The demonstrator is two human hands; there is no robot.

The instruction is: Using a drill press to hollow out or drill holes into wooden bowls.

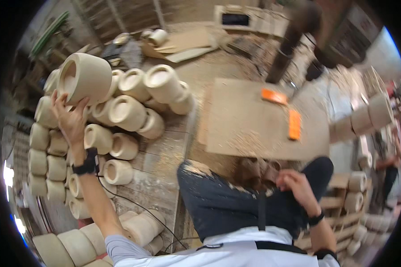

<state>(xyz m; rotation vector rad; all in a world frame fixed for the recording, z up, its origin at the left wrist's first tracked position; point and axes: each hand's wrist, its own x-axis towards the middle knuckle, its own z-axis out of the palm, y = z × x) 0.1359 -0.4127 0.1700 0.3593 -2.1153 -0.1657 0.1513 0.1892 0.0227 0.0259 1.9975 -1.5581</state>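
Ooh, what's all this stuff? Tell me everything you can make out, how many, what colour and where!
Held wooden piece: one, cream, upper left
Stacked wooden pieces: too many to count, cream, left and right sides
Work board: one, tan, right of centre
Orange blocks: two, orange, on the board
Wood shavings: uncountable, pale, board's near edge
Dark machine: one, blurred, upper right
Trousers: one pair, dark, bottom centre
Wristbands: two, black, one per wrist
Left hand: one, holding the cream piece
Right hand: one, over the lap
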